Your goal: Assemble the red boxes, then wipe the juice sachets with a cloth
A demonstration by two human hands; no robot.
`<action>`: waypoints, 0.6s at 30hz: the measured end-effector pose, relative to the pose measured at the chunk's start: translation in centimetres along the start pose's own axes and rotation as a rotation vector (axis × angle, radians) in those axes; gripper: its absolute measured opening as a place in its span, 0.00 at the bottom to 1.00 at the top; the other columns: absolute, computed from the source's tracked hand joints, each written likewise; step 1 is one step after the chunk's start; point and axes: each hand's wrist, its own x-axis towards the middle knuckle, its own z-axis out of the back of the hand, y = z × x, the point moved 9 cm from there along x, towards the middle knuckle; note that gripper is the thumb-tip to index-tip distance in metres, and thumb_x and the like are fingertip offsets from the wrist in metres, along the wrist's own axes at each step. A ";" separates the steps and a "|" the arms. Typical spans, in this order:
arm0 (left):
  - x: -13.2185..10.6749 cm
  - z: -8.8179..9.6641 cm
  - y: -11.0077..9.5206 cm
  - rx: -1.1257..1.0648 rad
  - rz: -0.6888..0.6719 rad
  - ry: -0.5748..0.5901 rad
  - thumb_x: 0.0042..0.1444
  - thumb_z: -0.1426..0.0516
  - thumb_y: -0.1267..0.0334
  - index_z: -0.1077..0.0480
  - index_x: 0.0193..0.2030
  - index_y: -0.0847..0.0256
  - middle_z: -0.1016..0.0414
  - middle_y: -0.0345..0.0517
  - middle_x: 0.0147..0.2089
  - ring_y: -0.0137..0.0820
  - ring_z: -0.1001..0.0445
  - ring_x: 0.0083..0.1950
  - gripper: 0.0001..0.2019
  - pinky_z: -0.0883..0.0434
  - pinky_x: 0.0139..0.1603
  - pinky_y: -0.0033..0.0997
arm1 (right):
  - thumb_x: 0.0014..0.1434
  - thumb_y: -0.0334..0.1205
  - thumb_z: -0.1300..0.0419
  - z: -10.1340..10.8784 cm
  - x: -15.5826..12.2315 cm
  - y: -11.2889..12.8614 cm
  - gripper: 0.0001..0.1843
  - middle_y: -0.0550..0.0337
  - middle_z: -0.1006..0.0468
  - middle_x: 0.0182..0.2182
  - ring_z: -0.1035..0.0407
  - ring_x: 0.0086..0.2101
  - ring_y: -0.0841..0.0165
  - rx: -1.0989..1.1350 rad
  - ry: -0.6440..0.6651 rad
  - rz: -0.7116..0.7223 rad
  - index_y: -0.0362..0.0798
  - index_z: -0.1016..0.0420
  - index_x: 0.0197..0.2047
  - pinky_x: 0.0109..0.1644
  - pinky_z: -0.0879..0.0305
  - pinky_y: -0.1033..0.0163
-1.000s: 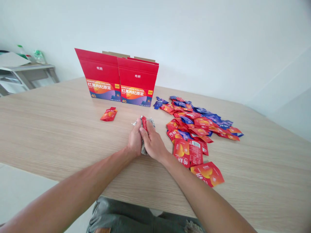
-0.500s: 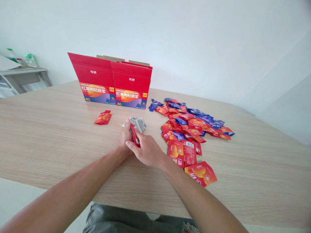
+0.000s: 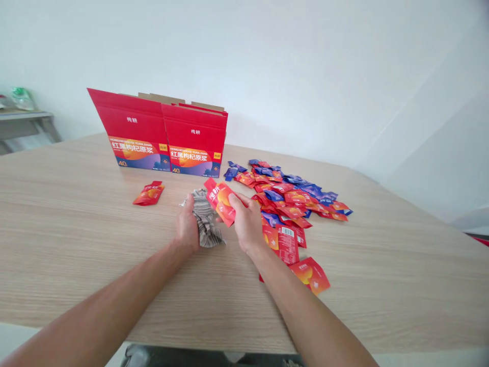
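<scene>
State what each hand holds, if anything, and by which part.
The left hand holds the striped cloth by its left side; the right hand holds a red pouch by its right edge, narrow end free.

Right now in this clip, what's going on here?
A person at a table has both hands busy: the left hand holds a crumpled striped cloth, and the right hand grips a red pouch beside it. A single pouch lies off to the left, apart from a heap of red and blue packets on the right. Two boxes stand behind, their red flaps raised.
</scene>
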 end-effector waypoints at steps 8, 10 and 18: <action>-1.4 0.2 0.0 -0.019 -0.048 -0.146 0.81 0.49 0.52 0.19 0.49 0.65 0.11 0.53 0.42 0.46 0.10 0.50 0.22 0.16 0.59 0.42 | 0.76 0.31 0.47 -5.3 -2.1 0.6 0.23 0.45 0.12 0.61 0.18 0.60 0.56 -0.761 0.330 0.349 0.48 0.16 0.65 0.69 0.26 0.54; -1.5 0.3 -0.2 -0.003 -0.044 -0.156 0.81 0.48 0.52 0.19 0.48 0.65 0.12 0.52 0.40 0.45 0.10 0.48 0.22 0.15 0.57 0.41 | 0.78 0.32 0.46 -5.5 -2.2 0.4 0.21 0.45 0.11 0.58 0.16 0.56 0.55 -0.822 0.339 0.296 0.48 0.16 0.64 0.64 0.24 0.54; -1.8 0.1 0.4 0.034 0.037 -0.121 0.81 0.51 0.46 0.17 0.51 0.65 0.11 0.55 0.42 0.47 0.10 0.46 0.27 0.14 0.53 0.44 | 0.80 0.45 0.41 -4.2 -1.7 0.5 0.18 0.41 0.09 0.52 0.13 0.51 0.50 -0.966 0.267 0.112 0.45 0.13 0.60 0.53 0.25 0.54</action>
